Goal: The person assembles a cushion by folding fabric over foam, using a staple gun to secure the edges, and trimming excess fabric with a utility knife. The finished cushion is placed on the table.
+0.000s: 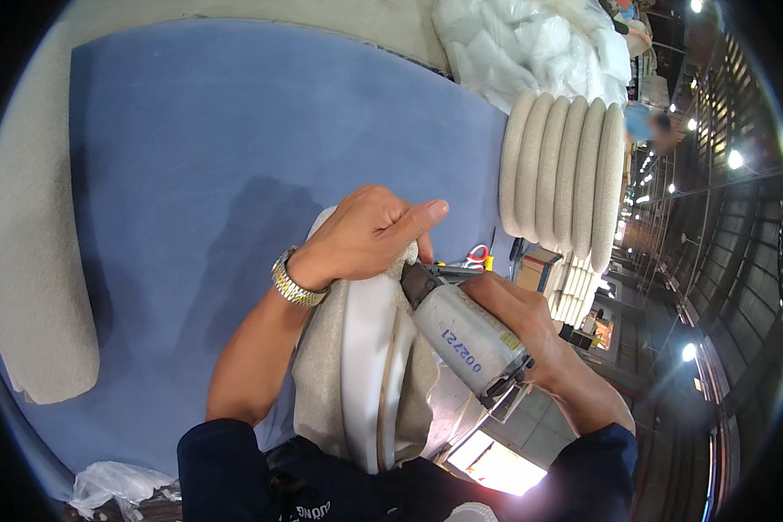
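Observation:
My right hand (509,304) is closed around a grey metal staple gun (465,339), its nose pressed close to the far end of a padded piece in front of my body. Beige fabric (317,383) wraps that piece, and a white inner strip (365,339) shows between the fabric's folds. At the far end, my left hand (370,235) grips the beige fabric with curled fingers, thumb pointing right beside the gun's nose. The gun's tip and the exact spot it meets are hidden behind my left hand and the fabric.
A blue-covered table (174,113) lies ahead. Along its left side rests a long beige padded piece (39,226). Stacked beige cushions (565,165) stand at the right, before a clear bag of white stuffing (539,52). Red-handled scissors (476,257) lie beyond the gun.

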`<state>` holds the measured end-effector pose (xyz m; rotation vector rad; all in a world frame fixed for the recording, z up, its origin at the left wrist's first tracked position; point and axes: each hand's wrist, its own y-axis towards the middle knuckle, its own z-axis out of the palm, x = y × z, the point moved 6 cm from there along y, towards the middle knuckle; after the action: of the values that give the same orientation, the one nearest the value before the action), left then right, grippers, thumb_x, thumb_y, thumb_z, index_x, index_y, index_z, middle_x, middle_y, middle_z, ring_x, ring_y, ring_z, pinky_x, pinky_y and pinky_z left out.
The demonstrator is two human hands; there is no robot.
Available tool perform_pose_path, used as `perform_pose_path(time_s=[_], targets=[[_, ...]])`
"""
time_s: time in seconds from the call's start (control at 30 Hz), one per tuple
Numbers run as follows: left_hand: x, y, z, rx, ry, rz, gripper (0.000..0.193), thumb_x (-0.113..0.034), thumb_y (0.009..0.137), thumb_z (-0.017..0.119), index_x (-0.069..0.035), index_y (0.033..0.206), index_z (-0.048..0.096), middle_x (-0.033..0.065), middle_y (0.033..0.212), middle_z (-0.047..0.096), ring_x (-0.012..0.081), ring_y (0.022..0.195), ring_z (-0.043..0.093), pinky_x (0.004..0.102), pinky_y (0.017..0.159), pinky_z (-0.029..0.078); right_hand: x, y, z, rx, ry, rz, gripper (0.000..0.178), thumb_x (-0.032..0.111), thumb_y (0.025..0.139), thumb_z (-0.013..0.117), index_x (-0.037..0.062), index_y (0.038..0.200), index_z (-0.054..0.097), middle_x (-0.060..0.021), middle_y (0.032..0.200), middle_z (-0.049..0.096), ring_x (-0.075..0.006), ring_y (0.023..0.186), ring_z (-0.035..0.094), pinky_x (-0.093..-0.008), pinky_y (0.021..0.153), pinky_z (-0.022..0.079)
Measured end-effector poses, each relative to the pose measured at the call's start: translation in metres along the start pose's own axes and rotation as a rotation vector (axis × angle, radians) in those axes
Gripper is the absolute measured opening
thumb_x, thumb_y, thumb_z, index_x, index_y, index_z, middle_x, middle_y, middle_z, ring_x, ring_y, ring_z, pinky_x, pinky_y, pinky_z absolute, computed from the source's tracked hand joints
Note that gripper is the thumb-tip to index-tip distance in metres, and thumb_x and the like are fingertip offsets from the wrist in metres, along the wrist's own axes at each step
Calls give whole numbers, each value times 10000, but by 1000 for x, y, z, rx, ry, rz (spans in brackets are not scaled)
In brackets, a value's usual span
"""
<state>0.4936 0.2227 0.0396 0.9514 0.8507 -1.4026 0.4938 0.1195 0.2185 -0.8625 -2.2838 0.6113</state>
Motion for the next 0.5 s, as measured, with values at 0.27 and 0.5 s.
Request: perform_pose_path(time_s=[0.27,0.5], targets=[[7,9,-10,75,25,57,693,-515,1084,450,-27,697,752,123,428,338,229,410,327,435,475,302,9,-5,10,-57,-85,35,486,120,752,816,13,1175,602,-156,1043,655,-340,890,720,-404,705,576],[13,3,-9,-13,120,99,679,-447,1082,441,-4,587,578,169,495,448,323,461,412,450,531,362,20,1,8,-87,-139,25,440,76,758,791,13,1158,618,-150,1051,671,-325,870,733,-394,695,593]])
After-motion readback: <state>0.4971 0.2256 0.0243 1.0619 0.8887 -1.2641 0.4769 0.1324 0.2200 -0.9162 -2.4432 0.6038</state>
